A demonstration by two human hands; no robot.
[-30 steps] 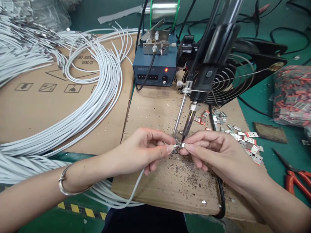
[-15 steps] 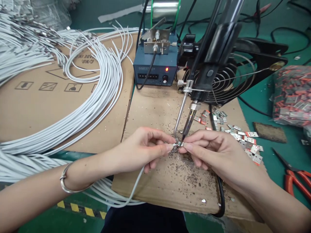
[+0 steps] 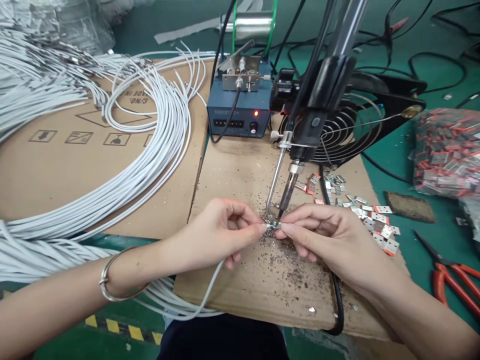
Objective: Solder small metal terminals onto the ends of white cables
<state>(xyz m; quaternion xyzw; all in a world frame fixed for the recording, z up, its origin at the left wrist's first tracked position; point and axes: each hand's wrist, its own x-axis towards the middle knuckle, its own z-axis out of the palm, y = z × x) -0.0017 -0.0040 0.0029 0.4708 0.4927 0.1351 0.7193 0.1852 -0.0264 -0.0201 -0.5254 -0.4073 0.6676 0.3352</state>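
Observation:
Between thumb and fingers, my left hand (image 3: pixel 225 232) pinches the end of a white cable (image 3: pixel 213 282), which trails down below the wrist. Facing it, my right hand (image 3: pixel 322 235) is closed on a small metal USB connector (image 3: pixel 277 226), mostly covered by the fingertips. The two pieces meet under the tip of a mounted soldering iron (image 3: pixel 288 192). Whether the tip touches them I cannot tell. A thin bent solder feed tube (image 3: pixel 275 182) comes down just left of the iron. Loose USB connectors (image 3: pixel 382 218) lie beyond my right hand.
Bundled white cables (image 3: pixel 150 175) cover the cardboard at left. A blue solder feeder (image 3: pixel 236 110) with a solder reel (image 3: pixel 255 25) stands behind, beside a black fan (image 3: pixel 356 125). At right are a bag of connectors (image 3: pixel 446 155), a brown sponge-like pad (image 3: pixel 410 206) and red-handled cutters (image 3: pixel 450 280).
The whole view has shifted slightly. Both hands keep their pinch, and the joined ends stay beneath the iron's tip with only a very small movement.

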